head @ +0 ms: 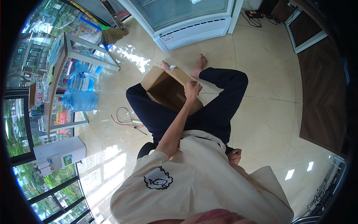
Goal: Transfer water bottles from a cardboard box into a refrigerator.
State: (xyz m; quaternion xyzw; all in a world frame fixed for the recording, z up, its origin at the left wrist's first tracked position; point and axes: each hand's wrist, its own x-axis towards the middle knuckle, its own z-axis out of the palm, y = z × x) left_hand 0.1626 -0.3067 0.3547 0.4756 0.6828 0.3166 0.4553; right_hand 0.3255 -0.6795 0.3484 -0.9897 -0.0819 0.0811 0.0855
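An open cardboard box (169,89) rests tilted between my knees, its dark inside facing up towards me. At the box's upper right edge is my left hand (192,90), with the fingers closed on the flap. Something small and pale shows by those fingertips, too small to name. A crumpled whitish scrap (172,67) sits on the far edge of the box. Down beside my right hip, my right hand (235,156) is curled and away from the box; I see nothing in it.
Ahead stands a white glass-door display fridge (193,33). Large blue water bottles (79,100) lie under a table (57,75) on the left. Loose wires (128,120) lie near my left leg, a broom (113,35) beyond. A dark wood panel (321,103) is on the right.
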